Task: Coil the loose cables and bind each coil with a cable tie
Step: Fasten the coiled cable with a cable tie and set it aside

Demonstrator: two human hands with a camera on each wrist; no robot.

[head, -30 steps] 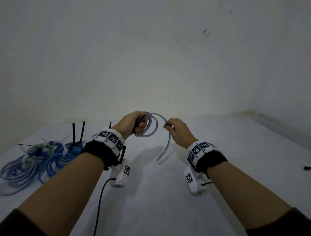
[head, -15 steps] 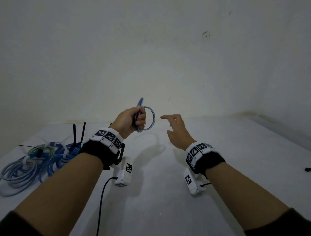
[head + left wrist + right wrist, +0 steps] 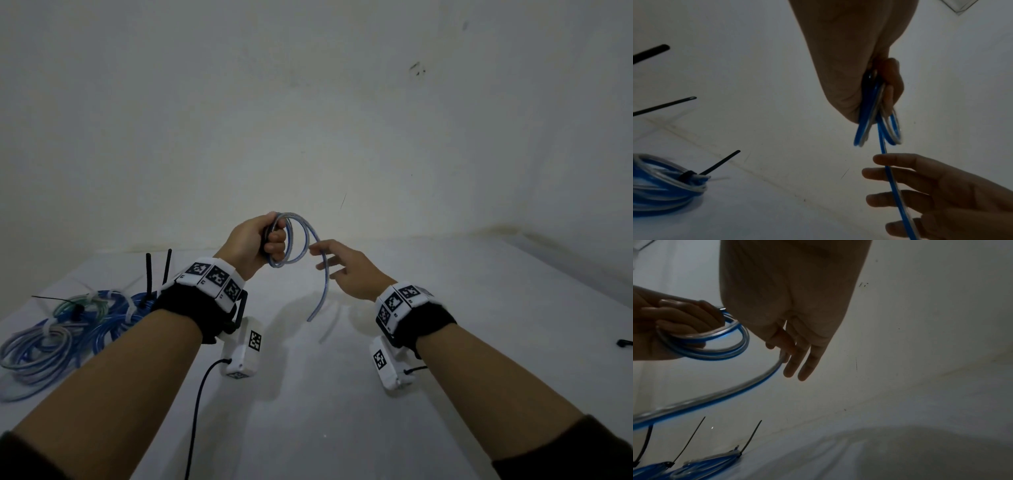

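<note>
My left hand grips a small coil of blue cable held up above the white table. The coil shows as two or three loops squeezed between palm and fingers. Its loose tail hangs down from the coil. My right hand is just right of the coil with fingers straight; the tail runs across those fingers, touching them. Bound blue coils with black cable ties lie at the left.
White wall behind and to the right of the table. A small dark object lies at the right edge. A black wire hangs from my left wrist camera. The bound coils sit near the table's left side.
The cable end that stood up beside the coil has sprung down into a hanging tail. My right hand moved left to it with straight fingers. My left hand rose slightly.
</note>
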